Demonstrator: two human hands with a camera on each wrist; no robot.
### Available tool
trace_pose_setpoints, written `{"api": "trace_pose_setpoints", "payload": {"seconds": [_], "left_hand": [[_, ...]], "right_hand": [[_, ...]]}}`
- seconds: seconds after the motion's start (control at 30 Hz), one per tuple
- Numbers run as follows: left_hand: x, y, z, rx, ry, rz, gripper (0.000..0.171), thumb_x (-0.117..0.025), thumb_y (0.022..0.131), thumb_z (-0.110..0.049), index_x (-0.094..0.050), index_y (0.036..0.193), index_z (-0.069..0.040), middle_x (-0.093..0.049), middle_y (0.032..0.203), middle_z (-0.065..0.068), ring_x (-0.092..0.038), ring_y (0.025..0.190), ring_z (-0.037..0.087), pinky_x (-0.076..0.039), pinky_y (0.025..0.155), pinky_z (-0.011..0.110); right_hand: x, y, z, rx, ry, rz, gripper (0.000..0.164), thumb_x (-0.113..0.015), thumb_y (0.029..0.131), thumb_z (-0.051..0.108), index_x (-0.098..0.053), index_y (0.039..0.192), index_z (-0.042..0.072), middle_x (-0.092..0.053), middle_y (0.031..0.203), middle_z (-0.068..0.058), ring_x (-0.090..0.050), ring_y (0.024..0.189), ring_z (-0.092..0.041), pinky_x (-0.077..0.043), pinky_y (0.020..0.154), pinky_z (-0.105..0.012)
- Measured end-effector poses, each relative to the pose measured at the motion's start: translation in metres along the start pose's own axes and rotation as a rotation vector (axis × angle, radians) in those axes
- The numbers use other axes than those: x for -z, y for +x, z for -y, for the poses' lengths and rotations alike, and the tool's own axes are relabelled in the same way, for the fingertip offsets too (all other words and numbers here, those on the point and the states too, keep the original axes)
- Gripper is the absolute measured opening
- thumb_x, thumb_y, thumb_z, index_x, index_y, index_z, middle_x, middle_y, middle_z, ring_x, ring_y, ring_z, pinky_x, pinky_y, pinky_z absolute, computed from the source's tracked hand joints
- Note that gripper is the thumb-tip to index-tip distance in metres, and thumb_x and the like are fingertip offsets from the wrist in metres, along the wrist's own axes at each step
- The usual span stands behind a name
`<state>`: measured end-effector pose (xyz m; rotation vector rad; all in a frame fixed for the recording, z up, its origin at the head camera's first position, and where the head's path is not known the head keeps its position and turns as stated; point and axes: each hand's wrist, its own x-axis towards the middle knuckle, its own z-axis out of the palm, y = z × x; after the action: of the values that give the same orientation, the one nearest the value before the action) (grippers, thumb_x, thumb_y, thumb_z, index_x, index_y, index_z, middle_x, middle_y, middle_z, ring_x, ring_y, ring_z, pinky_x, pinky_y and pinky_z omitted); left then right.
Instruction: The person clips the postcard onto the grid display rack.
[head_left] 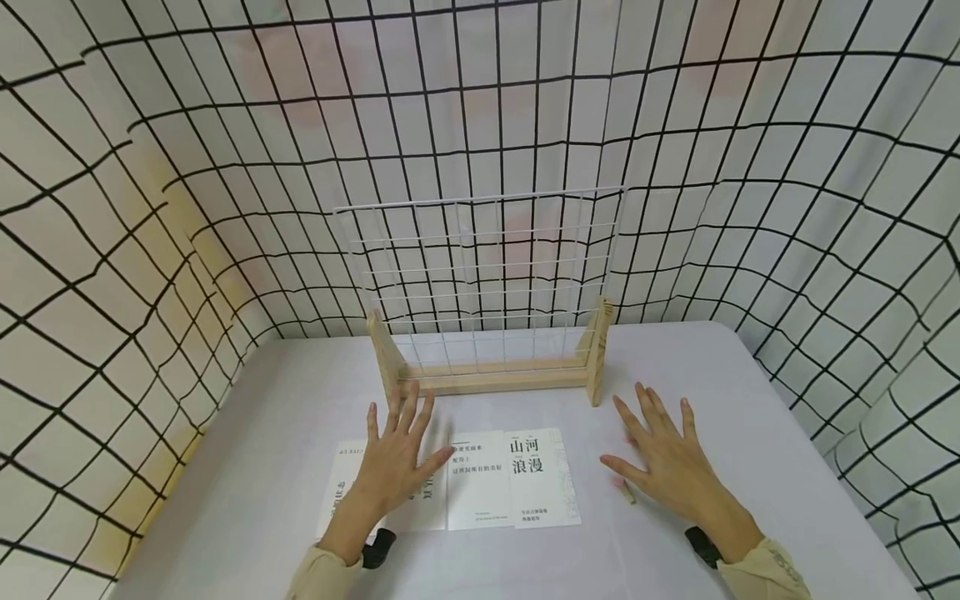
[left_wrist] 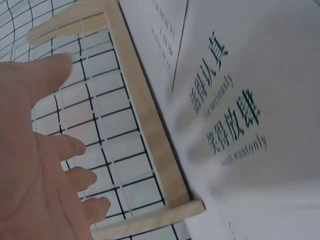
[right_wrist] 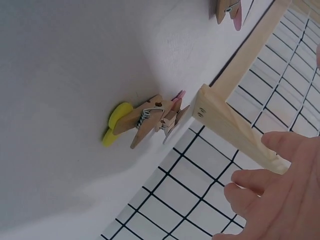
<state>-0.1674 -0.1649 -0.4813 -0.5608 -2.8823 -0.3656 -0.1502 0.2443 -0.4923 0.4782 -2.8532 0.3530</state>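
Note:
My left hand (head_left: 393, 471) is held with fingers spread above several printed white cards (head_left: 480, 493), partly hiding those on the left. Nothing is in its grasp. On the right, my other hand (head_left: 667, 467), also spread and holding nothing, is over wooden clothespins. One clothespin (head_left: 627, 495) shows beside its thumb in the head view. The right wrist view shows a clothespin with a yellow decoration (right_wrist: 120, 120) lying near others, and one with a pink piece (right_wrist: 229, 11) farther off. Behind the cards stands a white wire grid rack on a wooden base (head_left: 498, 382).
A white tabletop (head_left: 255, 467) lies under everything. White cloth with a black grid of lines (head_left: 480, 100) rises at the back and along both sides. The rack's wooden side supports (head_left: 597, 354) stand just beyond the fingertips.

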Motion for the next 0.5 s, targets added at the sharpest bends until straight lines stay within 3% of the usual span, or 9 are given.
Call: {"api": "trace_pose_setpoints", "payload": {"seconds": [0.27,0.37,0.5], "left_hand": [[-0.014,0.023,-0.016,-0.172,-0.149,0.056,0.065,-0.078,0.091,-0.039,-0.059,0.142,-0.005,-0.052,0.153,0.021,-0.049,0.143,0.040,-0.037,0.115,0.066],[-0.020,0.034,-0.025,-0.212,-0.183,0.069,0.062,-0.084,0.086,-0.038,-0.063,0.136,-0.007,-0.059,0.142,0.017,-0.056,0.132,0.036,-0.045,0.106,0.057],[-0.030,0.049,-0.037,-0.224,-0.194,0.115,0.067,-0.090,0.078,-0.041,-0.066,0.133,-0.011,-0.060,0.134,0.012,-0.057,0.122,0.031,-0.046,0.096,0.047]], "right_hand": [[0.000,-0.004,-0.001,0.007,0.016,0.017,0.086,-0.067,0.094,0.058,-0.041,0.158,0.008,-0.026,0.167,-0.029,-0.029,0.153,-0.049,-0.006,0.122,-0.075],[-0.001,-0.009,-0.001,-0.006,0.042,0.039,0.085,-0.066,0.094,0.059,-0.041,0.158,0.008,-0.026,0.167,-0.029,-0.027,0.153,-0.049,-0.004,0.122,-0.074],[-0.006,-0.019,0.000,-0.013,0.077,0.060,0.083,-0.068,0.094,0.057,-0.043,0.157,0.009,-0.028,0.165,-0.030,-0.028,0.152,-0.050,-0.005,0.121,-0.076]]}}
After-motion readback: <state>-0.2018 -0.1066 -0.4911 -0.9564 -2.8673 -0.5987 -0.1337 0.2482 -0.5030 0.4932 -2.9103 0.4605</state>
